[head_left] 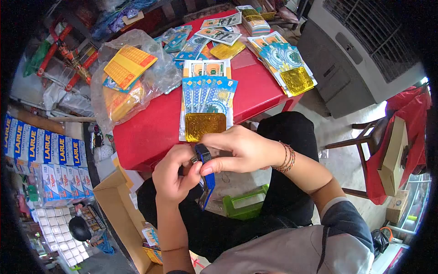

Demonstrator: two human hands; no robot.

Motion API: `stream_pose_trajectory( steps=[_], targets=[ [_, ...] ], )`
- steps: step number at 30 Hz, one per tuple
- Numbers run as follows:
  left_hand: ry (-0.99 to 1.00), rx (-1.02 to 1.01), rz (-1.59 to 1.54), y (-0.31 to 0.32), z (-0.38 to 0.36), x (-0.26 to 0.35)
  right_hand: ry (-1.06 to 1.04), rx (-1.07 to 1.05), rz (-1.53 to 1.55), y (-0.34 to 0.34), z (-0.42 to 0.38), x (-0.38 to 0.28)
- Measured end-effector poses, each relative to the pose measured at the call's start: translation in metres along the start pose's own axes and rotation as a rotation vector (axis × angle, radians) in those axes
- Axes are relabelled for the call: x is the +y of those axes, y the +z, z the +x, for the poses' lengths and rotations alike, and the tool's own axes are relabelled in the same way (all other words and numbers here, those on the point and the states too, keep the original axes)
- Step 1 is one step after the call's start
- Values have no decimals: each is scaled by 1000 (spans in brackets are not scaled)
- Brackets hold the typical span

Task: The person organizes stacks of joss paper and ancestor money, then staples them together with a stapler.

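Note:
Just off the near edge of the red table (141,137), my left hand (175,171) and my right hand (237,150) meet, with fingers closed around a black-and-blue tool (207,176), possibly a stapler. Its blue part hangs below the fingers. Directly beyond them lies a stack of printed notes: orange-and-white ones (207,67) at the back, fanned blue ones (207,93) over them, and a gold embossed sheet (205,126) in front. The right fingers are beside the gold sheet; whether they touch it I cannot tell.
A similar bundle (287,64) sits at the table's right, loose notes (221,20) at the back, and a plastic bag with yellow sheets (127,68) at the left. An open cardboard box (118,205) stands lower left, a green stool (246,203) below, a grey cooler (351,50) at right.

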State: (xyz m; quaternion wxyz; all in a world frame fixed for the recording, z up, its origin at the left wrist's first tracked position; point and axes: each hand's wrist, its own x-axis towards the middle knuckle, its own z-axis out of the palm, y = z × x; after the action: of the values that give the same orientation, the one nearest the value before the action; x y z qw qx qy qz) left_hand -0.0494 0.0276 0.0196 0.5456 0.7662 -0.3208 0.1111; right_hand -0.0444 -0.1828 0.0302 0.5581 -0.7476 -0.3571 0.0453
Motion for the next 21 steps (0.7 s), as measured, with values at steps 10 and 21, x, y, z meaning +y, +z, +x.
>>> stream_pose_trajectory(
  steps=[10,21],
  targets=[
    [-438,-333,-803,14,-5,-17,-202,-395,207,-24,6,11],
    [-440,-18,-864,20,10,-15,110,329,210,-2,15,23]
  ],
)
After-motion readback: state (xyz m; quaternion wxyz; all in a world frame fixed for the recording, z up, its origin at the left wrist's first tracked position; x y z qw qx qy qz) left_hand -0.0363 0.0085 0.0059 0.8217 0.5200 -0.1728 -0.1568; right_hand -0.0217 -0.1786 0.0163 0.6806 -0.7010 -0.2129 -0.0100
